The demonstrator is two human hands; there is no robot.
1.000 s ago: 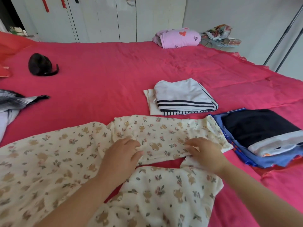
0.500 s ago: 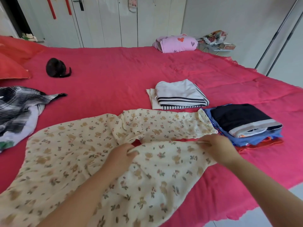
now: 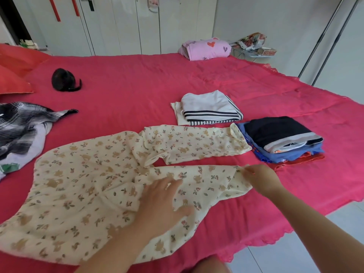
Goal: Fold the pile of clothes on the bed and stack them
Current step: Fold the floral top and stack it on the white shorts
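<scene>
Red bedspread [image 3: 137, 91] lay open beyond the floral pyjamas [image 3: 88, 184]; a striped pile [image 3: 208, 107] and navy-topped stack [image 3: 279, 133] hemmed the right side.

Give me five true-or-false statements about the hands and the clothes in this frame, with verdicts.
1. The left hand lies flat, fingers spread, on the floral garment. True.
2. The right hand pinches the end of the garment's nearer leg. True.
3. The floral garment is already folded. False: it lies spread out on the bed.
4. No folded clothes lie on the bed. False: a striped white stack and a dark-topped stack sit beyond the garment.
5. A pink garment lies at the bed's far edge. True.
</scene>
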